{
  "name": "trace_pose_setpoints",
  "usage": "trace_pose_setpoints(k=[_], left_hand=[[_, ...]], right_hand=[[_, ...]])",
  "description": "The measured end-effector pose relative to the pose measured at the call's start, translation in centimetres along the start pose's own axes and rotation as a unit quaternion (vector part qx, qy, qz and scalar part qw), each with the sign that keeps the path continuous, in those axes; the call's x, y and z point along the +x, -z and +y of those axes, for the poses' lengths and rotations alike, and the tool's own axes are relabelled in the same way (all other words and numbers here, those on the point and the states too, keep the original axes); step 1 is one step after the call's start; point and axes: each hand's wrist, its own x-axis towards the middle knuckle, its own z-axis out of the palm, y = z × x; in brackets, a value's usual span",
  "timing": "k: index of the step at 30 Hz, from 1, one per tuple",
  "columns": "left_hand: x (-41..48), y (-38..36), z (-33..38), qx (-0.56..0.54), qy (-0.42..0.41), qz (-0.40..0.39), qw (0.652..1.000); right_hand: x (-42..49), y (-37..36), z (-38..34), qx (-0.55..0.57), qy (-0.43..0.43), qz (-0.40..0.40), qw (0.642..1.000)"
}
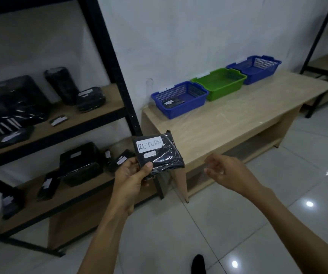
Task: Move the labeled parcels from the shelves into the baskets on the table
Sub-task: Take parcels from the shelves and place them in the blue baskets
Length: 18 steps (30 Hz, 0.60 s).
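Left hand [131, 175] near centre, fingers [147, 166] pinching a black parcel [159, 155] by its lower left corner, thumb on its front. Parcel held up in the air in front of the desk [228, 123], white label reads "RETURN". Right hand [226, 169] just right of the parcel, apart from it, holding nothing, fingers loosely curled and slightly spread. 3 baskets on the far side of the desk in a row: near blue basket [179, 99] with a dark parcel inside, green basket [219, 83], far blue basket [255, 68]. Left: black-framed shelves [107, 56], 2 levels showing, more black labeled parcels [80, 165] lying on them. White tiled floor [258, 224].
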Motion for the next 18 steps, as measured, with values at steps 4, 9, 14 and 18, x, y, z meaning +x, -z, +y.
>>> trace_pose_setpoints(k=[4, 9, 14, 18], left_hand=[[7.1, -4.0, -0.7, 0.001, 0.028, 0.003, 1.000], [15.5, -9.1, 0.0, 0.008, 0.048, 0.010, 0.999], [22.5, -14.2, -0.1, 0.019, 0.050, 0.037, 0.998], [27.0, -18.5, -1.6, 0.013, 0.078, 0.091, 0.993]], right_hand=[[5.9, 1.3, 2.7, -0.006, -0.008, -0.019, 1.000], [12.9, 4.5, 5.5, -0.011, -0.022, -0.026, 0.999], [20.7, 6.6, 10.7, -0.011, 0.002, -0.032, 0.999], [27.4, 7.1, 15.5, -0.009, 0.035, -0.070, 0.997]])
